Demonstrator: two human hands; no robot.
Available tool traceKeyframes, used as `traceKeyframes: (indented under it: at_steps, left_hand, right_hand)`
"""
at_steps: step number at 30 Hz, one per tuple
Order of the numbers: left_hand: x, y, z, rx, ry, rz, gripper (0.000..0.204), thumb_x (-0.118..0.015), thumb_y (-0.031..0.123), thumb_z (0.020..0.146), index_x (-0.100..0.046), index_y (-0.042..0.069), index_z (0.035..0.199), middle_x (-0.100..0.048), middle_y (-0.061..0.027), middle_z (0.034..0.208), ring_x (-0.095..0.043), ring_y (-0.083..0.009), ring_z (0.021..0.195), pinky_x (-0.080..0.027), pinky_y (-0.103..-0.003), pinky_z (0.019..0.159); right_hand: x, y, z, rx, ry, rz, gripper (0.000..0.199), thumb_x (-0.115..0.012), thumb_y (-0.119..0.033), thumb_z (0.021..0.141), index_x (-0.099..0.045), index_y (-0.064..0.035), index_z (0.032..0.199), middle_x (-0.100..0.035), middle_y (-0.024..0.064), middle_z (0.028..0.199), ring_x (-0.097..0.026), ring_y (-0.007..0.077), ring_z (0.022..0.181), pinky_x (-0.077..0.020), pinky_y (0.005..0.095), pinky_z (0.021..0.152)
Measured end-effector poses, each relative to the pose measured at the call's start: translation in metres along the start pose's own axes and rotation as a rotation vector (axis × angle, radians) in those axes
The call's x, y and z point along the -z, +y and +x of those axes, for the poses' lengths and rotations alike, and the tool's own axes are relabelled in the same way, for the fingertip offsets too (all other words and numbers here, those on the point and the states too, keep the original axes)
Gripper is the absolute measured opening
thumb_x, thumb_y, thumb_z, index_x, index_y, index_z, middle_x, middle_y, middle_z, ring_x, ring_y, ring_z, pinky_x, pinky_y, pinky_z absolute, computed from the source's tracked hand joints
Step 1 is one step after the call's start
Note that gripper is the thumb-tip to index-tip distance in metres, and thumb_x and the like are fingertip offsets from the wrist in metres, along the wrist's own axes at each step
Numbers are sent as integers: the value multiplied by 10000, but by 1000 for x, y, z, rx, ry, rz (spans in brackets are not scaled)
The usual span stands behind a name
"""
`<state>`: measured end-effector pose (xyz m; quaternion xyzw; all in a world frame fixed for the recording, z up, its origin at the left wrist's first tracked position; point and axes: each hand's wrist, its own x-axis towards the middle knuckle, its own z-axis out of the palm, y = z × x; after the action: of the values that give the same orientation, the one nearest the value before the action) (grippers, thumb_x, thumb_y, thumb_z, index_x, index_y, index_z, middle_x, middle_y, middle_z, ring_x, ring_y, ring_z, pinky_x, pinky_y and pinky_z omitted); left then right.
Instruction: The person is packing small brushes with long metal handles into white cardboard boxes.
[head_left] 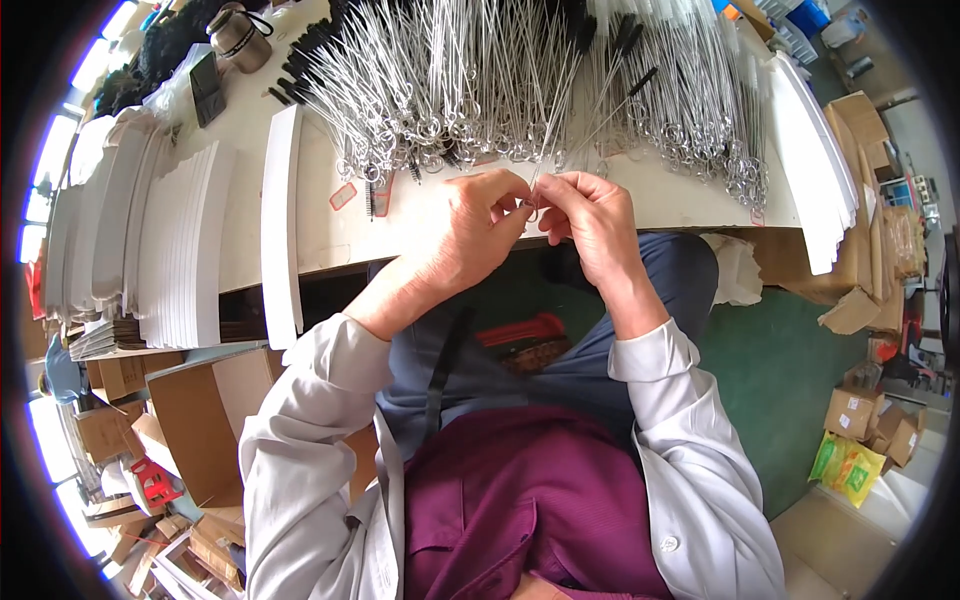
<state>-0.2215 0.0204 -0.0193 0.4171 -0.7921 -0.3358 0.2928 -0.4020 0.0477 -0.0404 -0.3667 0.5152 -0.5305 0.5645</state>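
My left hand (462, 228) and my right hand (602, 222) meet at the table's front edge, fingers pinched on the ring end of a thin twisted-wire brush (533, 212). Its wire runs up from my fingertips toward the heap, and much of the ring is covered by my fingers. Just beyond lies a big heap of wire-handled brushes (430, 80), their looped ends toward me and dark bristles at the far side. A second heap of brushes (690, 110) lies to the right. Near my left hand, a small dark brush (370, 200) rests by a red-edged paper tag (343, 195).
Long white box-like strips (185, 245) stand in rows at the left, with one white strip (281, 220) apart. More white strips (815, 165) lie at the right edge. A metal flask (240, 38) stands far left. Cardboard boxes (205, 430) sit on the floor.
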Motion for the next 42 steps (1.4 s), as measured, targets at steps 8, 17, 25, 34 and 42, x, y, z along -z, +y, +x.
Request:
traceKeyframes:
  at_steps: [8, 17, 25, 34, 42]
  left_hand:
    - [-18, -6, 0, 362, -35, -649, 180, -686, 87, 950, -683, -57, 1059, -727, -90, 875, -680, -120, 721, -560, -258, 658]
    - [-12, 26, -5, 399, -88, -959, 166, -698, 98, 961, -672, -65, 972, -736, -132, 840, -684, -125, 664, -567, -259, 603]
    - [-18, 39, -25, 361, 157, -875, 108, -652, 60, 959, -634, -15, 883, -729, -106, 816, -654, -106, 644, -534, -257, 621]
    - [-49, 42, -40, 355, 104, -910, 71, -639, 28, 965, -639, -22, 914, -722, -101, 825, -641, -86, 658, -522, -238, 616]
    - [-51, 48, -17, 36, -127, -251, 83, -673, 72, 919, -669, -4, 950, -694, -119, 804, -667, -182, 675, -530, -320, 628]
  right_hand:
    - [7, -1, -8, 42, -30, 83, 216, -698, -205, 982, -739, -3, 920, -732, 64, 841, -648, 87, 646, -493, 219, 525]
    - [11, -10, -9, -150, -25, 302, 468, -541, -420, 1060, -667, 25, 1133, -734, 125, 925, -711, 165, 759, -573, 275, 629]
    - [0, -19, 5, 152, -5, 329, 502, -478, -362, 1091, -575, 78, 1311, -731, 249, 1048, -728, 236, 800, -603, 342, 717]
    - [-8, -40, -2, -10, 19, 563, 472, -461, -331, 1105, -541, 53, 1368, -488, -4, 681, -403, 78, 517, -344, 244, 445]
    - [74, -45, 0, 292, 197, 269, 355, -510, -304, 1093, -650, 10, 1182, -430, -68, 652, -344, 25, 482, -278, 213, 411]
